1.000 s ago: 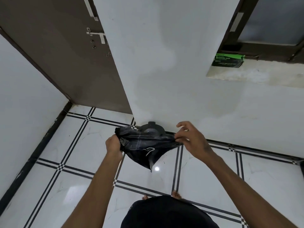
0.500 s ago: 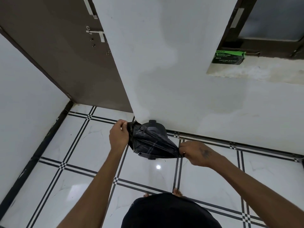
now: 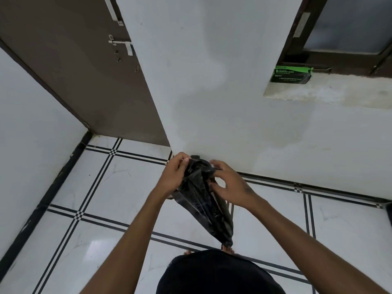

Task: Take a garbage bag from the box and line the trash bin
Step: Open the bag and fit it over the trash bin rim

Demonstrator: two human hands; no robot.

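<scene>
Both hands grip black garbage bag (image 3: 203,200) top: left hand (image 3: 174,175) pinched shut, right hand (image 3: 230,185) fingers half-curled on it; bag hangs down.

A black, glossy garbage bag (image 3: 203,200) is hanging crumpled and bunched between the two hands, its top gathered at the fingers and its narrow tail trailing down toward the person's feet. The green and black box (image 3: 291,74) of garbage bags is lying on the window ledge, well apart. Only a small dark piece of the trash bin (image 3: 195,157) is showing behind the bag, against the wall.
</scene>
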